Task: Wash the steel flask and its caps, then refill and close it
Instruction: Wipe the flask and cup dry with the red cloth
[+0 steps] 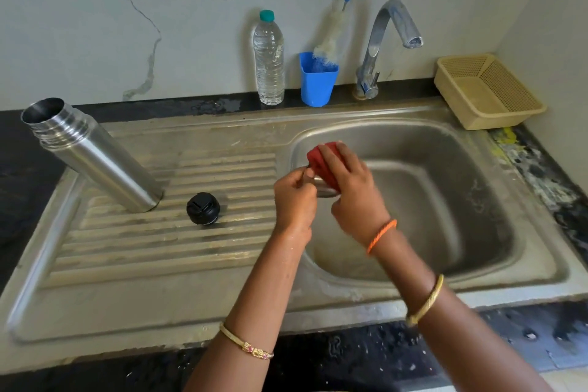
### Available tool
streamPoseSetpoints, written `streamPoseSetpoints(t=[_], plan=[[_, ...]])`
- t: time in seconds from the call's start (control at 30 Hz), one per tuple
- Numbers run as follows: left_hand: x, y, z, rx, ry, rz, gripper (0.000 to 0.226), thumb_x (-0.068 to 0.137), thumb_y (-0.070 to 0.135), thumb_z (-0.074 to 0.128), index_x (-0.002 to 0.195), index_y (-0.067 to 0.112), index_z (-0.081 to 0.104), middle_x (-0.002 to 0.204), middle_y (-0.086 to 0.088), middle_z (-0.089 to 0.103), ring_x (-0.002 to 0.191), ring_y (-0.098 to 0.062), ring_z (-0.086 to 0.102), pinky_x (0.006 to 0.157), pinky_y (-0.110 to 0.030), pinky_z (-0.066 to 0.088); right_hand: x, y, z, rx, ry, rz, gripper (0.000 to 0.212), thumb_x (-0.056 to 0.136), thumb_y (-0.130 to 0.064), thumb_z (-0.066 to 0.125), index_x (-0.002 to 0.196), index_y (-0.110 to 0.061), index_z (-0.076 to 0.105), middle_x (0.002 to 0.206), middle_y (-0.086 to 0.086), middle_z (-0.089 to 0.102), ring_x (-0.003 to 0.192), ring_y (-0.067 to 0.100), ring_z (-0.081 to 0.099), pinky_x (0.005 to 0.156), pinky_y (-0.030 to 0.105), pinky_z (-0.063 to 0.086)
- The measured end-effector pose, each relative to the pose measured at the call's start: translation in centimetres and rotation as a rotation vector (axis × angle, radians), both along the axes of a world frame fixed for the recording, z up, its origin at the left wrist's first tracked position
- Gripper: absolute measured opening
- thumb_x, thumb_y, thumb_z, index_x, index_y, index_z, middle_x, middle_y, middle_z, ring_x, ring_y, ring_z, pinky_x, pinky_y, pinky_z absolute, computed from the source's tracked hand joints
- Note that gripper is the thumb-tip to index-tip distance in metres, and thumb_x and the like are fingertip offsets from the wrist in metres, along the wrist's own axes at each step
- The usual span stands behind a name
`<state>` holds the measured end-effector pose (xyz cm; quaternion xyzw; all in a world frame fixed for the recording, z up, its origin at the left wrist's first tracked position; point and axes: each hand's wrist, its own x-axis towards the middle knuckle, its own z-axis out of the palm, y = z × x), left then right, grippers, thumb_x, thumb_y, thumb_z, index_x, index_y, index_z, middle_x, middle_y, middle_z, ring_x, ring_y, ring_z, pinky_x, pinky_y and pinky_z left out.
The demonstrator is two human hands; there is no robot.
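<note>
The open steel flask (95, 156) stands upright on the ribbed drainboard (165, 242) at the left, without any cap. A black inner cap (203, 208) lies on the drainboard just right of the flask. Over the left edge of the sink basin (445, 200), my left hand (294, 200) grips a small steel cap (323, 189), mostly hidden between my hands. My right hand (353, 188) holds a red scrubber (323, 162) pressed against that cap.
Against the back wall stand a clear water bottle (269, 64) with a teal lid and a blue cup (318, 83) holding a bottle brush (334, 35). The tap (381, 41) is off, over the basin. A beige plastic basket (486, 92) sits at the back right.
</note>
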<state>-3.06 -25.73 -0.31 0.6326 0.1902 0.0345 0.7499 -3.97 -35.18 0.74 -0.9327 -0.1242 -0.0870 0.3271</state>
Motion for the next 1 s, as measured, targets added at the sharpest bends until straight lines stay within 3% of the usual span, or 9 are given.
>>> streamPoseSetpoints(t=[0.07,0.17,0.27,0.33,0.43,0.57,0.67,0.77,1.0], plan=[[-0.6,-0.3,-0.3,0.088,-0.076,-0.087,0.033,0.098,0.001,0.049,0.075,0.016,0.067,0.072,-0.001,0.067,0.073,-0.014,0.061,0.072,-0.022,0.047,2.9,-1.4,2.5,-0.142,0.157,0.085,0.063,0.081,-0.001,0.052,0.139,-0.022,0.044,0.130,0.009,0.054,0.113,0.029,0.056,0.096,0.029,0.044],[-1.0,0.0,-0.8,0.133,-0.195,-0.101,0.032,0.099,0.004,0.050,0.077,0.020,0.066,0.075,0.001,0.066,0.074,-0.007,0.061,0.073,-0.022,0.046,5.7,-3.2,5.5,-0.101,0.585,0.270,0.076,0.080,0.011,0.048,0.139,-0.035,0.038,0.112,-0.003,0.059,0.091,0.016,0.060,0.077,0.022,0.052],[-1.2,0.4,-1.1,0.003,-0.273,-0.058,0.029,0.095,0.014,0.054,0.080,0.031,0.071,0.079,0.007,0.066,0.081,-0.008,0.061,0.077,-0.027,0.049,6.8,-4.6,5.4,0.223,0.761,0.290,0.079,0.070,0.019,0.043,0.134,-0.027,0.044,0.114,0.006,0.060,0.100,0.021,0.059,0.075,0.030,0.055],[-1.1,0.4,-1.3,-0.093,-0.261,-0.013,0.024,0.097,0.014,0.054,0.085,0.025,0.072,0.079,0.006,0.068,0.081,-0.012,0.062,0.076,-0.028,0.051,6.3,-4.8,4.2,0.500,0.885,0.251,0.078,0.070,0.027,0.035,0.130,-0.022,0.046,0.109,0.010,0.061,0.098,0.023,0.060,0.064,0.025,0.055],[-0.9,0.2,-1.0,-0.089,-0.296,0.035,0.022,0.098,0.010,0.051,0.090,0.019,0.070,0.080,0.006,0.069,0.078,-0.007,0.063,0.072,-0.022,0.051,5.1,-4.4,1.9,0.818,0.993,0.198,0.077,0.070,0.030,0.026,0.129,-0.013,0.050,0.106,0.015,0.064,0.096,0.026,0.062,0.068,0.027,0.058],[-1.5,-0.2,-1.3,0.290,-0.502,-0.003,0.026,0.090,0.004,0.053,0.107,0.017,0.069,0.094,0.015,0.066,0.088,0.005,0.065,0.084,-0.018,0.051,4.0,-4.4,0.7,0.992,1.007,0.065,0.058,0.070,0.026,0.023,0.102,-0.005,0.060,0.080,0.013,0.070,0.074,0.023,0.067,0.068,0.030,0.057],[-1.4,0.2,-2.2,0.766,-0.726,-0.138,0.029,0.087,0.002,0.047,0.098,0.013,0.072,0.093,0.012,0.070,0.088,-0.013,0.068,0.106,-0.037,0.039,3.4,-5.2,1.0,1.078,1.009,-0.027,0.048,0.060,0.018,0.031,0.091,-0.002,0.063,0.073,0.015,0.068,0.069,0.025,0.067,0.077,0.037,0.055],[-1.1,0.7,-1.2,1.071,-0.737,-0.182,0.033,0.083,0.010,0.044,0.093,0.010,0.075,0.091,0.000,0.076,0.091,-0.016,0.070,0.112,-0.042,0.022,3.1,-5.9,0.8,1.089,1.031,-0.108,0.049,0.055,0.009,0.036,0.093,0.000,0.065,0.084,0.019,0.066,0.078,0.031,0.062,0.087,0.041,0.046],[0.0,2.3,0.9,1.466,-0.818,-0.478,0.033,0.062,-0.006,0.072,0.088,0.014,0.077,0.075,0.002,0.074,0.081,-0.019,0.070,0.110,-0.046,0.017,1.9,-6.7,1.2,1.121,1.126,-0.125,0.046,0.058,0.005,0.031,0.094,0.008,0.059,0.064,0.019,0.066,0.048,0.026,0.064,0.042,0.023,0.051]])
